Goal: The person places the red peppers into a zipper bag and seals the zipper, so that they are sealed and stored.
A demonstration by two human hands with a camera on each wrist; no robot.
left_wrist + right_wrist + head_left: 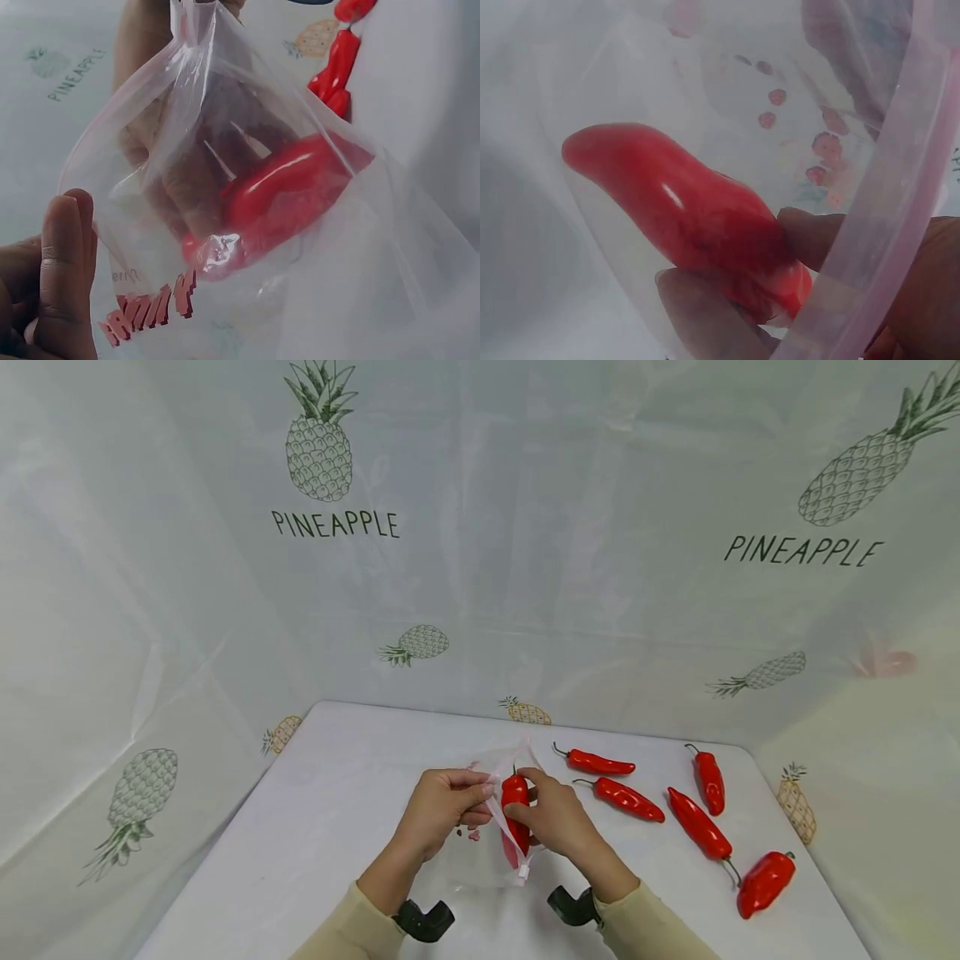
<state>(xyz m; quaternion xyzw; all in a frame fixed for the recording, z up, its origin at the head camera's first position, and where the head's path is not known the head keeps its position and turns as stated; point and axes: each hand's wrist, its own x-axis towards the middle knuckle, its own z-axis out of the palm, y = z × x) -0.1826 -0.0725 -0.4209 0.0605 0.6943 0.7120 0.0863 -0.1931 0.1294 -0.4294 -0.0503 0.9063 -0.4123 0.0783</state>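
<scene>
A clear zip bag (480, 864) with pink printing and a pinkish zip edge lies at the middle of the table, its mouth held apart. My left hand (442, 810) pinches one side of that mouth between thumb and fingers. With my right hand (555, 814) I grip a red pepper (515, 793) near its stem end, thumb on one side and fingers on the other. Through the film in the left wrist view, the pepper (289, 195) and the right fingers show inside the bag. In the right wrist view the pepper (675, 195) points its tip deeper into the bag.
Several more red peppers lie right of the bag, among them a slim one (600, 763), another below it (628, 800) and a thick one (765, 883) near the table's right edge. A pineapple-print sheet (525, 593) hangs behind the white table (300, 860).
</scene>
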